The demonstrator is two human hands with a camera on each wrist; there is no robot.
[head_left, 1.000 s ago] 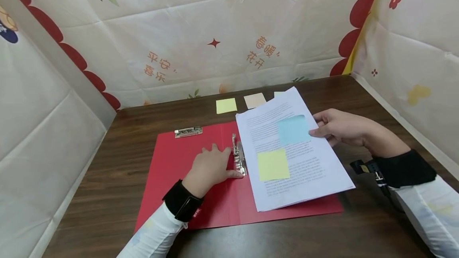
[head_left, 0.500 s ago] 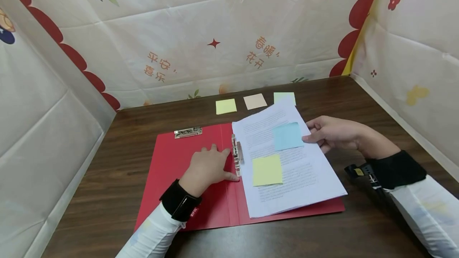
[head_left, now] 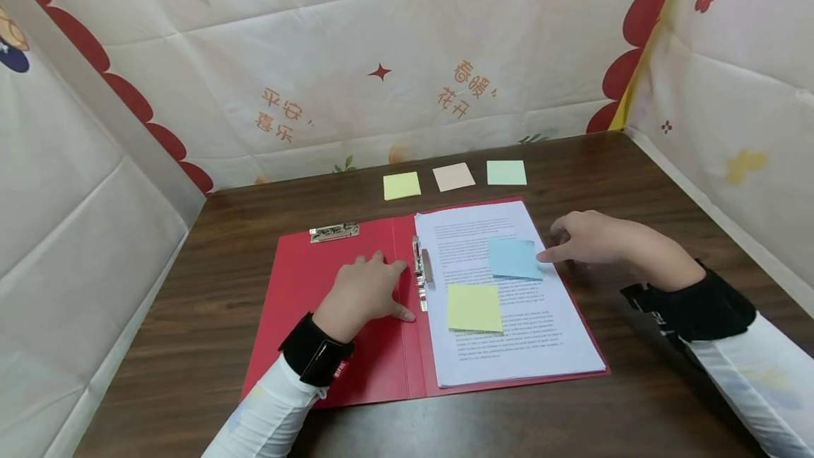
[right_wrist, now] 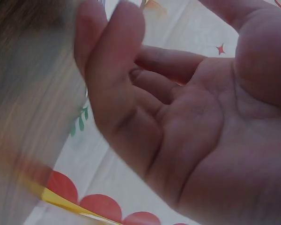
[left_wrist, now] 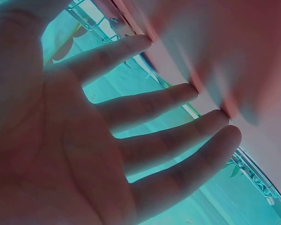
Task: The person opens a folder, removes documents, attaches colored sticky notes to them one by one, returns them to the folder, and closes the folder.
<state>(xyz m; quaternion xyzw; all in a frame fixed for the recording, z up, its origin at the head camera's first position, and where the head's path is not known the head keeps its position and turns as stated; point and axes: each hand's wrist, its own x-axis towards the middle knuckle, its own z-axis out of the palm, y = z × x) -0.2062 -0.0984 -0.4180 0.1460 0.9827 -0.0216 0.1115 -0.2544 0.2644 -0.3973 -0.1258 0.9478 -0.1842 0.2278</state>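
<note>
A red folder (head_left: 337, 288) lies spread on the table. My left hand (head_left: 365, 295) rests on its left half, fingers extended and fingertips against the red cover in the left wrist view, thumb near the metal lever clip (head_left: 420, 271) at the spine. On the folder's right half lies a stack of printed paper (head_left: 509, 352), flat, its left edge by the clip. It bears a blue sticky note (head_left: 514, 258) and a yellow sticky note (head_left: 474, 308). My right hand (head_left: 594, 239) is at the stack's right edge, thumb tip beside the blue note, fingers loosely bent with nothing visible between them.
Behind the folder lie a pale yellow note (head_left: 401, 186), a beige note (head_left: 453, 177) and a mint green note (head_left: 506, 172) in a row. A second metal clip (head_left: 334, 232) sits at the folder's top left. Printed cloth (head_left: 381, 34) walls the wooden table (head_left: 210, 288).
The paper stack has come down from a tilt to lie flat on the folder's right half, baring the green note. My right hand has let go of its edge. The left hand stays nearly put.
</note>
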